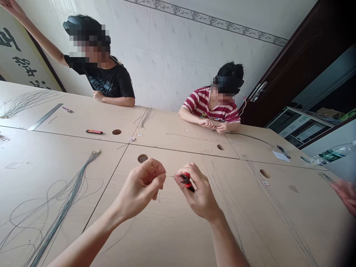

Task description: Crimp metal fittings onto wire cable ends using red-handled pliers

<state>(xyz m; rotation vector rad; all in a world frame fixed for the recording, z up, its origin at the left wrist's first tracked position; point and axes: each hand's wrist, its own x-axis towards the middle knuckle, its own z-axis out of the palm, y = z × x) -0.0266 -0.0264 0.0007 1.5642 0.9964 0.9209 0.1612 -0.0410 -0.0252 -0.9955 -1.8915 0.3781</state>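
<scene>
My left hand [141,191] is raised over the middle of the table, its thumb and fingers pinched on a thin wire [170,176]. The wire spans the small gap to the fingertips of my right hand [203,194]. That hand is closed around small red-handled pliers [187,180], whose dark jaws show between thumb and index finger. A loose end hangs below my left fingers. To the left lies a long bundle of grey-green wires [75,191], with small metal ends [95,152] gathered at its top. Tiny details at the fingertips cannot be made out.
Across the table [167,230] sit two people, one in black [119,79], one in striped red [194,100]. Loose wires [230,207] lie to the right. A metal ruler [46,116], a red-and-black knife-like object [94,131] and round table holes [142,158] are further off. Another hand [346,194] enters at right.
</scene>
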